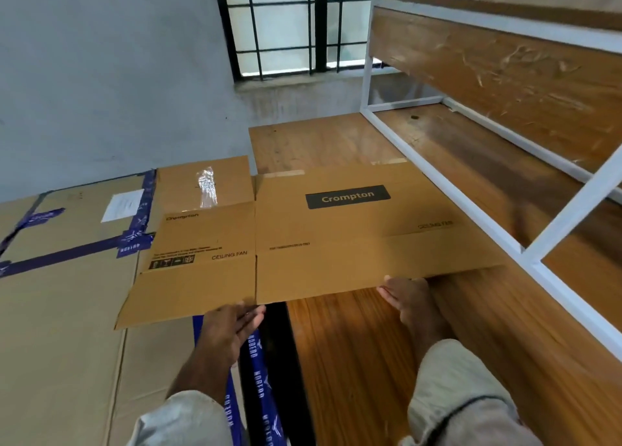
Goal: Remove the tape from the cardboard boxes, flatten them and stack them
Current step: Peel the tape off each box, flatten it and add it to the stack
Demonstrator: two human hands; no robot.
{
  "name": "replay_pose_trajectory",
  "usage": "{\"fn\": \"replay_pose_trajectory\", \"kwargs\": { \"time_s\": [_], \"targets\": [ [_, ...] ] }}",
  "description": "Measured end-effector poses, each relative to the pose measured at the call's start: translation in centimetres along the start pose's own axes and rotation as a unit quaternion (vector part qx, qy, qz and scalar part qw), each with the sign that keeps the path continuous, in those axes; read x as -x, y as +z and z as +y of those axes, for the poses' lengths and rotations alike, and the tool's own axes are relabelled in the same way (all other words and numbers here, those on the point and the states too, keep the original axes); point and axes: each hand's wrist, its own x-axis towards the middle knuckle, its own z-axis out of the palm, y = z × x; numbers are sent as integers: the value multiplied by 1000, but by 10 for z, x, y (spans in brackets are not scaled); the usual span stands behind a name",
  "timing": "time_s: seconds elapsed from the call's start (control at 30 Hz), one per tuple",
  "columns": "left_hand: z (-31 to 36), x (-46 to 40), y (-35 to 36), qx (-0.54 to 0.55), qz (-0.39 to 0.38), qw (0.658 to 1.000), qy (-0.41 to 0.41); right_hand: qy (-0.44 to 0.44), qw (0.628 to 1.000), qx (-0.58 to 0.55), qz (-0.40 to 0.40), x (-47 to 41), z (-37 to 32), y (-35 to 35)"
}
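Note:
A flattened brown Crompton ceiling fan box (336, 230) lies spread across the wooden table and the big carton on the left. A crumpled strip of clear tape (206, 187) clings to its far left flap. My left hand (235, 324) touches the near edge of the flat box with its fingers straight. My right hand (409, 294) holds the near edge further right, fingers tucked under the cardboard and thumb on top.
A large carton (60, 311) sealed with blue printed tape (134, 240) sits on the left. The wooden table (353, 361) stretches ahead, with a white metal rack (471, 190) of wooden shelves on the right. A barred window (296, 25) and a grey wall stand behind.

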Motion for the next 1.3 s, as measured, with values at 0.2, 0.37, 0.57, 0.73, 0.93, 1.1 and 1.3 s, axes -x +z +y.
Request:
{"fn": "replay_pose_trajectory", "kwargs": {
  "time_s": [0.2, 0.37, 0.57, 0.73, 0.93, 1.1, 1.3],
  "targets": [
    [-33, 4, -1, 53, 0, 999, 7, 5, 998, 42, 38, -13, -6, -9],
    [-18, -2, 14, 47, -20, 999, 4, -17, 998, 55, 39, -27, -14, -4],
    [-4, -6, 9, -85, -37, 995, -27, -50, 987, 141, 62, -39, -10, -2],
    [-9, 4, -11, -331, 19, 940, 82, -229, 863, 437, 105, -14, 8, 2],
    [-6, 72, -22, -530, 39, 727, 435, -316, 815, 485, -31, 95, 43, 18],
    [-25, 147, -52, -514, 22, 694, 504, -370, 812, 444, -77, 206, 74, 13],
    [-73, 247, -106, -471, 8, 687, 553, -409, 794, 441, -87, 318, 109, -39]
  ]
}}
